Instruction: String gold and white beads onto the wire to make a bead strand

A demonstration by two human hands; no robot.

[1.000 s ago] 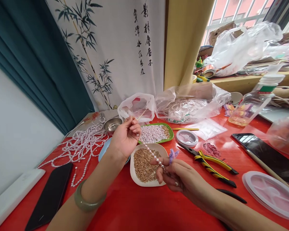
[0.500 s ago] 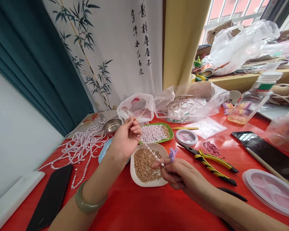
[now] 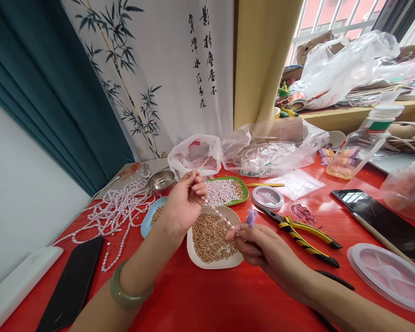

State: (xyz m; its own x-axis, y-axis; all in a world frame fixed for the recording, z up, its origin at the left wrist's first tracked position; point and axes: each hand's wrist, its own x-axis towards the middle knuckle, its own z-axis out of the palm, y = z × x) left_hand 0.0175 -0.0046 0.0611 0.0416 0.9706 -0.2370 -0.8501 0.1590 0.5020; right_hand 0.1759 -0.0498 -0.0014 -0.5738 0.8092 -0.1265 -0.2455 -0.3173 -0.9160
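A short string of pearly beads [image 3: 218, 214] runs between my two hands, above a white dish [image 3: 195, 262] of small gold beads [image 3: 210, 237]. My left hand [image 3: 188, 198] is closed on its upper end, and a thin pale stick or needle [image 3: 203, 164] pokes up from those fingers. My right hand [image 3: 254, 240] pinches the lower end between thumb and fingers. A purple flower-like piece [image 3: 251, 217] sits at my right index finger; how it is attached I cannot tell. Behind the dish lies a green tray [image 3: 246, 192] of white and gold beads.
Long bead strands [image 3: 124, 207] lie at the left beside a metal bowl [image 3: 161, 181] and a blue plate [image 3: 147, 226]. Yellow-black pliers [image 3: 307, 240], a phone [image 3: 383, 221] and a round lidded box [image 3: 390, 276] are on the right. Plastic bags [image 3: 273, 152] stand at the back.
My right hand has shifted slightly right, and more of the bead string shows between the hands. My left hand has turned a little and moved slightly right.
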